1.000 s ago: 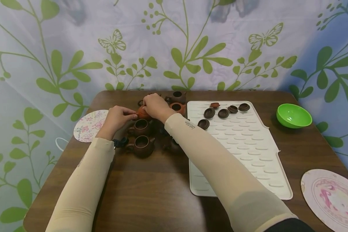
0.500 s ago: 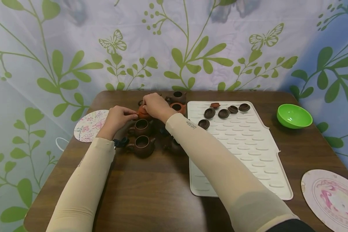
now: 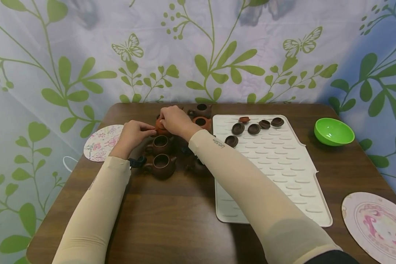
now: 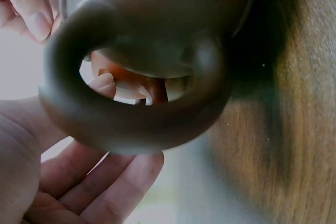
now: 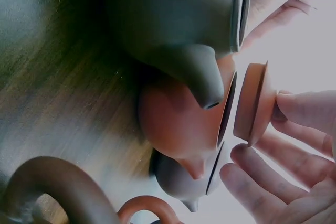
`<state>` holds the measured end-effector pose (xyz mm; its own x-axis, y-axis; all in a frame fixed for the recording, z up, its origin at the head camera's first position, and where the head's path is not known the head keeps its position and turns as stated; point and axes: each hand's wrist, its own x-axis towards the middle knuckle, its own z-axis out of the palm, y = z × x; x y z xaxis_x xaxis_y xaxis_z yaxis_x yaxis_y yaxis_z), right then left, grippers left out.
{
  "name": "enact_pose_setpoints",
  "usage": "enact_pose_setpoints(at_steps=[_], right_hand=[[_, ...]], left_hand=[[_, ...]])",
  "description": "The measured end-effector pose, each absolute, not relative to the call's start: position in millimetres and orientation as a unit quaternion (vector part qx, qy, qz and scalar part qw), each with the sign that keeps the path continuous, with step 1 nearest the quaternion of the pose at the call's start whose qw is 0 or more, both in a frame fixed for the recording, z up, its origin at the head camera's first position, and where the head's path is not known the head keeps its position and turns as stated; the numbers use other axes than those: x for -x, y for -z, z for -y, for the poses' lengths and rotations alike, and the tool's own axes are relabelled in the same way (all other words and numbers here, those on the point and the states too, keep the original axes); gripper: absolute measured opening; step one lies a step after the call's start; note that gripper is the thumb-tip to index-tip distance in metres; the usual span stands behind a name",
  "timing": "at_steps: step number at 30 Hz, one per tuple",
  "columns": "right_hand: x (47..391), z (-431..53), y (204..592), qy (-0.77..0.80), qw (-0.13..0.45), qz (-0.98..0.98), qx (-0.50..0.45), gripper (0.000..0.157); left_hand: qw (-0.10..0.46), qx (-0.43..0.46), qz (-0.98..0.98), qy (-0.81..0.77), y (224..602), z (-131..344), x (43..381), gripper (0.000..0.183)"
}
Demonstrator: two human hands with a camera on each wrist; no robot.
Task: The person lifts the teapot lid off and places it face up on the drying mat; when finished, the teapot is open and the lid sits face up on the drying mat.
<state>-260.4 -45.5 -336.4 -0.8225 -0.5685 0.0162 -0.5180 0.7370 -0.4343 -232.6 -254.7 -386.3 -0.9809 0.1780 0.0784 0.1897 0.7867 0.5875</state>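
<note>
In the right wrist view, my right hand (image 5: 294,156) pinches the knob of an orange teapot lid (image 5: 255,103) between thumb and fingers. That lid stands apart from the mouth of the orange teapot (image 5: 178,114), facing it. My left hand (image 3: 130,137) is at the handle side of this pot in the head view. Through a dark teapot's handle (image 4: 136,135), the left wrist view shows my left thumb beside the orange handle; the other fingers are curled and partly hidden. Two lidless brown teapots, one nearer (image 3: 163,167) and one behind it (image 3: 161,145), stand before the hands.
Another orange teapot (image 3: 202,123) and a dark one (image 3: 201,109) stand right of my hands. Several lids, one being a dark lid (image 3: 238,128), lie on the white mat (image 3: 274,176). A green bowl (image 3: 334,132) and a round pink mat (image 3: 379,223) are at the right.
My right hand has shifted slightly left with the lid, and the orange shape under its fingers looks different. My left hand has stayed in place.
</note>
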Motion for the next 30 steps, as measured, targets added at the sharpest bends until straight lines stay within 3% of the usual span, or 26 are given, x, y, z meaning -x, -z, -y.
enact_pose_setpoints(at_steps=[22,30], right_hand=[[252.3,32.4,336.7,0.309,0.051,-0.901,0.301,0.011],[247.2,25.1,331.4,0.353,0.074,-0.881,0.306,0.034]], left_hand=[[0.000,0.094,0.948,0.304,385.1,254.6,232.5,0.026],[0.002,0.095,0.946,0.309,386.1,254.8,231.2,0.026]])
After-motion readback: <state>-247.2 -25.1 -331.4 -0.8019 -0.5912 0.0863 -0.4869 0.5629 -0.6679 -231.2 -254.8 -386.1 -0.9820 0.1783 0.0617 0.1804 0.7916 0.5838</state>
